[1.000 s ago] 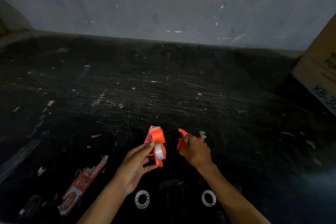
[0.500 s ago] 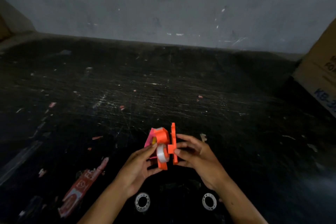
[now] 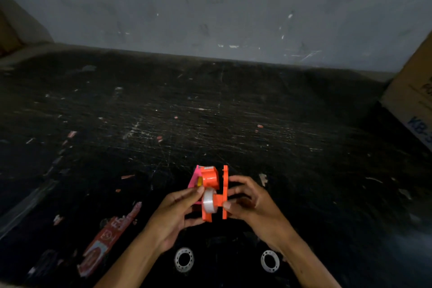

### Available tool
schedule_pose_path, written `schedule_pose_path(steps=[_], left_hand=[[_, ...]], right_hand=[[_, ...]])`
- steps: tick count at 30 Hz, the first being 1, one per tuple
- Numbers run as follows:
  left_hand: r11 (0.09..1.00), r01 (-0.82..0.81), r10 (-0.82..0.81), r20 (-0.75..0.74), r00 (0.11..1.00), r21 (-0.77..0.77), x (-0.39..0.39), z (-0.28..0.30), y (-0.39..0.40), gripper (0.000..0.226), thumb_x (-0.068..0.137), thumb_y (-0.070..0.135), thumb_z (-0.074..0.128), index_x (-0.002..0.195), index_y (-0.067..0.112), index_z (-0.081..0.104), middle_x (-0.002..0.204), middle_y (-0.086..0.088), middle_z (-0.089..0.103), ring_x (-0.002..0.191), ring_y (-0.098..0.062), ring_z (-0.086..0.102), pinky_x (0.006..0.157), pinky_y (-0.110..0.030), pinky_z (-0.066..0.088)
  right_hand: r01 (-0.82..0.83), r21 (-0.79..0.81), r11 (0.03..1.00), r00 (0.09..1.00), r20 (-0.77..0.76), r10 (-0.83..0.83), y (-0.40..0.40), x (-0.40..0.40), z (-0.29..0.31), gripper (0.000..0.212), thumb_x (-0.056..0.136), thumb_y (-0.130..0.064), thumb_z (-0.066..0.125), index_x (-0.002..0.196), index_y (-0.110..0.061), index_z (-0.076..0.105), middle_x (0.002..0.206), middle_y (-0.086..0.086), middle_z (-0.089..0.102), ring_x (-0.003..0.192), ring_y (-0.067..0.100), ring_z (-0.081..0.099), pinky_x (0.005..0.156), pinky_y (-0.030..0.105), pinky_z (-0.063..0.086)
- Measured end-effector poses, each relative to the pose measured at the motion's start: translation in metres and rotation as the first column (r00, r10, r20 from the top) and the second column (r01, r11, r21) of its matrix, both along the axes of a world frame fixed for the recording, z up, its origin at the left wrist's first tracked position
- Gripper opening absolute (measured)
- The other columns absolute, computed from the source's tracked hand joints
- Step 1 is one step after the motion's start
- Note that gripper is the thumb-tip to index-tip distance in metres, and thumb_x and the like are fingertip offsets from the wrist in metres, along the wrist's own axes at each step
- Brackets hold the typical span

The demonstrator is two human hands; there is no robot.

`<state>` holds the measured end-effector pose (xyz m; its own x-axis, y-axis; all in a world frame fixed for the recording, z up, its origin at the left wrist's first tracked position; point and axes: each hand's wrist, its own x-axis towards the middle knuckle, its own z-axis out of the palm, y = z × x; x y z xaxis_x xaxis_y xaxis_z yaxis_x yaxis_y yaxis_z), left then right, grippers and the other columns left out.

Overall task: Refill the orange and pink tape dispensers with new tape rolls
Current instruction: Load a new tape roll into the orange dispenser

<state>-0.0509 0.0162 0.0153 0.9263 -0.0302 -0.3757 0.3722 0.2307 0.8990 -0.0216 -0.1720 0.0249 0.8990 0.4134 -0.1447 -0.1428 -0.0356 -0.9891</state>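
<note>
Both hands meet low in the middle of the head view. My left hand (image 3: pixel 174 214) grips the orange tape dispenser (image 3: pixel 209 180), which carries a clear tape roll (image 3: pixel 208 202) on its hub. The pink tape dispenser (image 3: pixel 194 179) shows just behind the orange one, on its left. My right hand (image 3: pixel 251 202) pinches the orange side cover (image 3: pixel 225 190) and holds it upright against the roll's right side, its hub touching the roll. Two white empty tape cores (image 3: pixel 184 259) (image 3: pixel 270 260) lie flat on the dark table near my forearms.
The black tabletop (image 3: pixel 210 112) is scratched and dotted with small scraps. A red and white wrapper (image 3: pixel 109 237) lies left of my left arm. A cardboard box (image 3: pixel 413 91) stands at the right edge. A grey wall (image 3: pixel 210 7) closes off the back.
My right hand brought the orange side cover from apart on the right up against the roll on the dispenser. My left hand kept its hold on the dispenser, nearly still.
</note>
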Motion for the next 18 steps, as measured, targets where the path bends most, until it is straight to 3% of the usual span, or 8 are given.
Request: schedule_pose_path(steps=[5,11,15,18], left_hand=[[0.997,0.019,-0.023,0.043,0.999,0.072,-0.0019,0.0011,-0.0030,0.039,0.074,0.037,0.061,0.102,0.012,0.070,0.105,-0.010,0.073,0.097,-0.025,0.066,0.075,-0.035,0.054],[0.995,0.004,-0.013,0.086,0.996,0.104,-0.0025,0.0033,-0.0059,0.035,0.076,0.035,0.060,0.104,0.016,0.070,0.108,-0.012,0.072,0.106,-0.030,0.064,0.086,-0.048,0.052],[0.996,-0.041,0.030,0.132,0.991,0.085,-0.0014,0.0035,-0.0071,0.040,0.074,0.030,0.063,0.113,0.026,0.065,0.109,-0.003,0.072,0.102,-0.020,0.066,0.074,-0.038,0.058],[0.995,-0.014,-0.004,0.178,0.984,0.095,-0.0010,0.0038,-0.0061,0.039,0.076,0.025,0.060,0.114,0.020,0.064,0.106,0.000,0.074,0.098,-0.016,0.067,0.066,-0.031,0.057]], right_hand=[[-0.033,-0.044,0.998,0.999,0.038,0.035,-0.0004,0.0004,-0.0001,0.048,0.074,-0.004,0.074,0.114,-0.024,0.056,0.104,0.018,0.065,0.086,0.016,0.065,0.073,0.031,0.058],[-0.022,-0.050,0.999,0.995,0.095,0.026,0.0037,-0.0033,-0.0016,0.048,0.073,-0.010,0.074,0.115,-0.025,0.057,0.101,0.014,0.067,0.097,0.020,0.065,0.084,0.037,0.056],[-0.021,-0.047,0.999,0.994,0.104,0.026,0.0047,-0.0059,0.0010,0.045,0.077,-0.008,0.072,0.115,-0.028,0.059,0.100,0.008,0.068,0.094,0.019,0.067,0.085,0.037,0.056],[-0.025,-0.089,0.996,0.992,0.117,0.035,0.0030,-0.0057,0.0063,0.040,0.079,-0.010,0.070,0.115,-0.025,0.061,0.104,0.006,0.069,0.100,0.014,0.065,0.093,0.038,0.053]])
